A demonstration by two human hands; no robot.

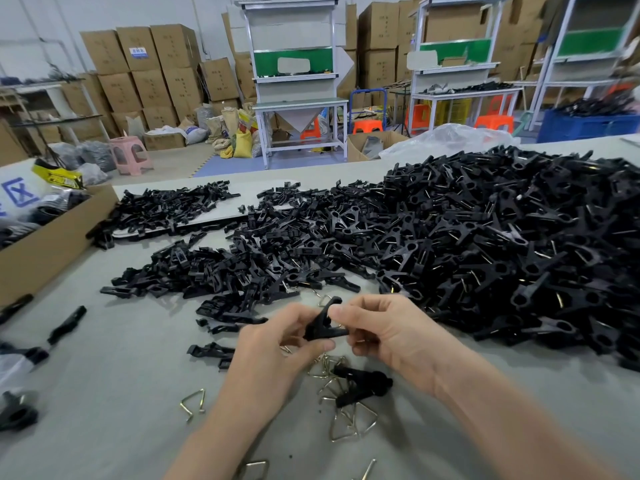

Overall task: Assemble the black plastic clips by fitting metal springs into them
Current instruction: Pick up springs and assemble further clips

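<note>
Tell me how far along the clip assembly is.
Done: the large heap of clips at right shows springs fitted. In hand: the left hand and right hand both grip one black clip. Left: a smaller pile of clip halves in the middle and loose metal springs on the table.

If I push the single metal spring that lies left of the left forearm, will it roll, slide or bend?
The metal spring is a bent wire triangle lying flat on the table, so it would probably slide, not roll. Its thin wire suggests it is light yet fairly stiff. Its open ends might snag when lifted.
</note>
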